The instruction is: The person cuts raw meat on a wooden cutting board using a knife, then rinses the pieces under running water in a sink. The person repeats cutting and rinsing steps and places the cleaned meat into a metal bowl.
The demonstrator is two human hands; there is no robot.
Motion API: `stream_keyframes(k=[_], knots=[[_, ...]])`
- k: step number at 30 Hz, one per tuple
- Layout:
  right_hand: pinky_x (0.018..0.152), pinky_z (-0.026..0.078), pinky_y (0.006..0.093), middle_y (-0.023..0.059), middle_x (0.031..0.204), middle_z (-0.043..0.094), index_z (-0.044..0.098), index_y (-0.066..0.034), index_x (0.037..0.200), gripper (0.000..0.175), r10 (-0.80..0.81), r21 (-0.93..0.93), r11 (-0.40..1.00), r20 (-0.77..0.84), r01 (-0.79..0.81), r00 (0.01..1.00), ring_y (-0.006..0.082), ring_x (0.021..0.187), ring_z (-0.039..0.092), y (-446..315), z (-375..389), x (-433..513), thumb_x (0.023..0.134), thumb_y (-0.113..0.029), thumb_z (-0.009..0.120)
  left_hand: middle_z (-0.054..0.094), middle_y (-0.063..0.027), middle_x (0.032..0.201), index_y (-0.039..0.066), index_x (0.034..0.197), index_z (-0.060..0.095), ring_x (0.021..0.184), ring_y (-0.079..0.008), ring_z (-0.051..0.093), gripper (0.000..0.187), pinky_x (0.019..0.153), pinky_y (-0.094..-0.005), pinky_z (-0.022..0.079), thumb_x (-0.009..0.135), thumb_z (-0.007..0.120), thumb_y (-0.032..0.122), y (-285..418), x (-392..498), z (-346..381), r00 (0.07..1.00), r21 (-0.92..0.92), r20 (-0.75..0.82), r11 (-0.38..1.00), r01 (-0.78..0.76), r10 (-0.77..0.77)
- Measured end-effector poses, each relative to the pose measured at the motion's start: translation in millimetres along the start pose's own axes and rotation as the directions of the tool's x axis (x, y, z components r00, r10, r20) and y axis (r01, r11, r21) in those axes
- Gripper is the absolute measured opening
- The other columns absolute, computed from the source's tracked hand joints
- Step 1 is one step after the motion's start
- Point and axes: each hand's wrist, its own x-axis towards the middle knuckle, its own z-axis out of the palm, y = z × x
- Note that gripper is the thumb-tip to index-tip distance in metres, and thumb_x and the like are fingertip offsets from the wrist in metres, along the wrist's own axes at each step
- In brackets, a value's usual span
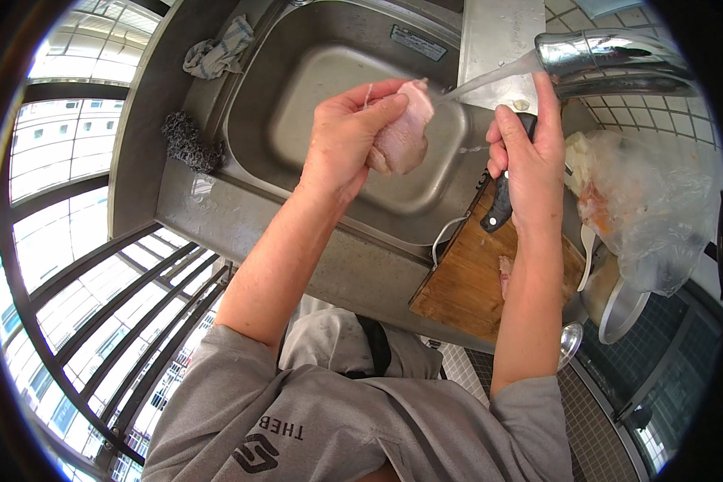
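Note:
My left hand (350,123) grips a piece of raw chicken (403,135) with the skin on, held above the stainless steel sink (313,96). A stream of water (488,77) runs from the chrome faucet (608,54) toward the top of the chicken. My right hand (527,150) is closed around the black handle (497,208) of a cleaver. Its broad, wet blade (500,42) points away from me, near the faucet, and my right index finger lies along its edge side. Below my right hand sits a wooden cutting board (458,289) with a small scrap of raw meat (505,274), partly hidden by my forearm.
A checked cloth (220,51) and a dark scouring pad (190,143) lie on the sink's left ledge. To the right are a clear plastic bag (657,205) with food in it, a white spoon handle (587,256) and a metal pot (614,301). Metal window bars (72,262) stand left.

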Motion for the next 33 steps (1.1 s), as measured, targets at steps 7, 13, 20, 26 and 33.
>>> stream_keyframes(k=[7, 13, 20, 26, 33], knots=[[0.052, 0.039, 0.0207, -0.0042, 0.072, 0.057, 0.069, -0.0110, 0.100, 0.019, -0.087, -0.263, 0.957, 0.130, 0.119, 0.988, 0.0049, 0.055, 0.043, 13.5, 17.0, -7.2, 0.082, -0.014, 0.073, 0.065, -0.0122, 0.105, -0.005, 0.117, 0.058, 0.093, -0.0185, 0.064, 0.034, 0.085, -0.0325, 0.053, 0.088, 0.065, 0.010, -15.3, -1.2, 3.5, 0.995, -0.161, -0.045, 0.983, 0.084, -0.092], [0.051, 0.042, 0.0246, 0.0027, 0.064, 0.056, 0.061, -0.0034, 0.087, 0.012, -0.090, -0.292, 0.949, 0.119, 0.122, 0.989, 0.0072, 0.057, 0.050, 20.5, 24.5, 0.8, 0.085, -0.012, 0.069, 0.064, -0.0120, 0.103, -0.004, 0.110, 0.059, 0.092, -0.0163, 0.063, 0.028, 0.083, -0.0304, 0.052, 0.088, 0.066, 0.012, -14.2, -4.9, 7.5, 0.998, -0.029, 0.008, 0.998, 0.057, -0.057], [0.044, 0.039, 0.0217, -0.0013, 0.063, 0.052, 0.062, -0.0045, 0.091, 0.011, 0.009, -0.169, 0.985, 0.209, 0.027, 0.978, 0.0048, 0.050, 0.046, 14.9, 21.0, 9.0, 0.093, -0.015, 0.059, 0.065, -0.0104, 0.091, -0.003, 0.095, 0.060, 0.079, -0.0135, 0.063, 0.018, 0.069, -0.0267, 0.052, 0.086, 0.067, 0.011, -1.1, -3.8, 8.2, 0.997, 0.077, 0.066, 0.996, 0.042, -0.047], [0.044, 0.036, 0.0171, -0.0015, 0.072, 0.050, 0.048, -0.0229, 0.139, 0.045, 0.053, -0.213, 0.977, 0.135, -0.023, 0.989, 0.0020, 0.051, 0.040, 1.7, 13.8, 0.0, 0.096, -0.009, 0.050, 0.066, -0.0140, 0.093, -0.003, 0.096, 0.059, 0.078, -0.0194, 0.067, 0.018, 0.072, -0.0315, 0.056, 0.090, 0.063, 0.014, -1.8, 0.2, 1.9, 0.996, 0.011, 0.071, 0.999, 0.044, -0.045], [0.044, 0.039, 0.0203, 0.0005, 0.070, 0.054, 0.031, -0.0221, 0.147, 0.058, -0.012, -0.182, 0.983, 0.094, 0.029, 0.996, 0.0041, 0.051, 0.043, -11.6, 8.0, -15.1, 0.094, -0.007, 0.051, 0.065, -0.0186, 0.088, -0.006, 0.090, 0.051, 0.077, -0.0237, 0.069, 0.016, 0.067, -0.0351, 0.058, 0.092, 0.057, 0.009, -7.7, 3.3, 8.6, 1.000, -0.073, -0.019, 0.997, 0.010, -0.012]])
